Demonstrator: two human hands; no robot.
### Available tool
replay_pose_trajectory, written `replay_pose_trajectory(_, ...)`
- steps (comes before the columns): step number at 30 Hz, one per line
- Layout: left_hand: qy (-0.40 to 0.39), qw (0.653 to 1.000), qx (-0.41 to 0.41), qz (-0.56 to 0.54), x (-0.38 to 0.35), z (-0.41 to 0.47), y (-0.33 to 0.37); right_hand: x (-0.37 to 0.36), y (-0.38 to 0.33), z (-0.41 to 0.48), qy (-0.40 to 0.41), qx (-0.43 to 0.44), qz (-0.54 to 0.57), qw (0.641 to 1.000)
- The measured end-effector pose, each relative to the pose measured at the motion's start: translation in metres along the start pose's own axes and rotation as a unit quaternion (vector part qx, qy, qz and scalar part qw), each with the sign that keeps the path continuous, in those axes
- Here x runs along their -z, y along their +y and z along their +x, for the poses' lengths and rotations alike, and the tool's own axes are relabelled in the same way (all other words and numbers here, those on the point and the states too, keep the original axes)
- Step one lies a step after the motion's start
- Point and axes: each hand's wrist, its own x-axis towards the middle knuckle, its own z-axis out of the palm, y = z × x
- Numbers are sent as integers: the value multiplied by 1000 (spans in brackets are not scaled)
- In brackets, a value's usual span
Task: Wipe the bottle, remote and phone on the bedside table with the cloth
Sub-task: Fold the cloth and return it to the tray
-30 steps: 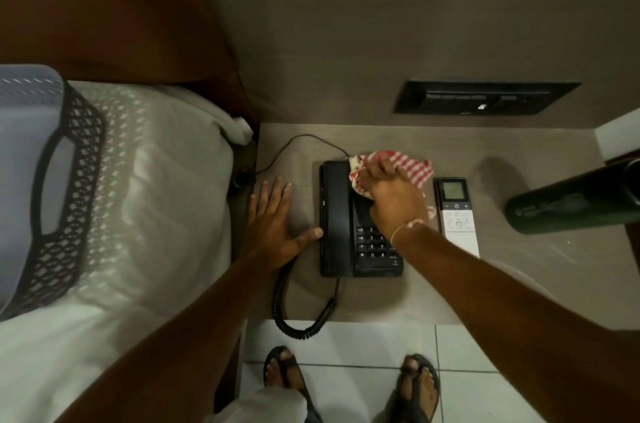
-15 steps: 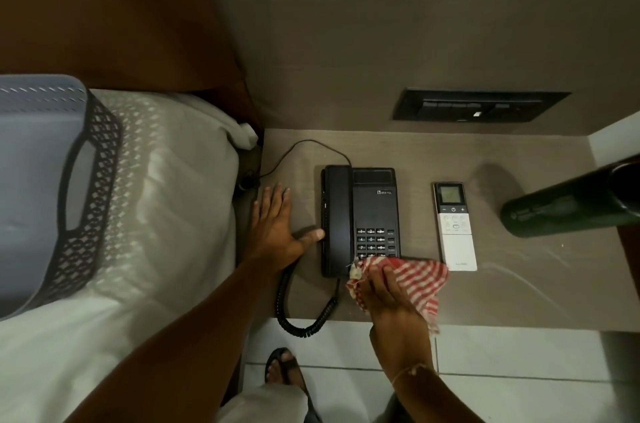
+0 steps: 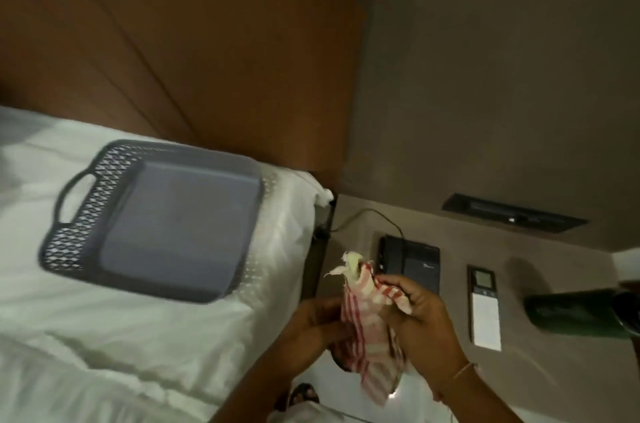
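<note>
A red-and-white checked cloth [image 3: 363, 322] hangs between both hands, lifted off the bedside table [image 3: 554, 388]. My left hand [image 3: 311, 329] grips its left side and my right hand [image 3: 419, 315] pinches its upper right part. Behind the hands lies the black desk phone [image 3: 415, 259], its lower half hidden by the cloth and fingers. Right of the phone, the white remote [image 3: 485, 311] lies flat with its small screen at the far end. The dark green bottle [image 3: 581, 313] lies on its side at the right edge.
A grey plastic basket [image 3: 86, 235] with a lattice rim sits on the white bed [image 3: 104, 353] to the left. The phone's cord [image 3: 367, 214] runs toward the bed gap. A dark switch panel [image 3: 512, 218] is set in the wall behind the table.
The view has swung left toward the bed. My right hand lifted the cloth off the table's front edge, and my left hand left the phone's side and took hold of the cloth.
</note>
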Motion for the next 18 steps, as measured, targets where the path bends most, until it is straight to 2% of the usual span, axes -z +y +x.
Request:
replay_pose_trajectory(4, 99, 994, -41, -23, 63, -50, 49, -52, -68, 22, -55, -36, 137, 988)
replay_pose_trajectory(7, 174, 984, -46, 2, 111, -71, 78, -101, -104, 47, -84, -45, 135, 986)
replay_pose_trajectory(10, 263, 963, -50, 30, 156, -77, 95, -154, -116, 83, -43, 35, -63, 996)
replay_pose_trajectory(12, 312, 948, -25, 55, 180, -71, 99, -182, -119, 104, -25, 92, -223, 970)
replay_pose_trajectory(15, 350, 931, 27, 98, 207, -53, 89, -215, -113, 129, -31, 146, -400, 904)
replay_pose_trajectory(18, 339, 921, 89, 170, 224, -32, 70, -234, -101, 147, -32, 181, -579, 794)
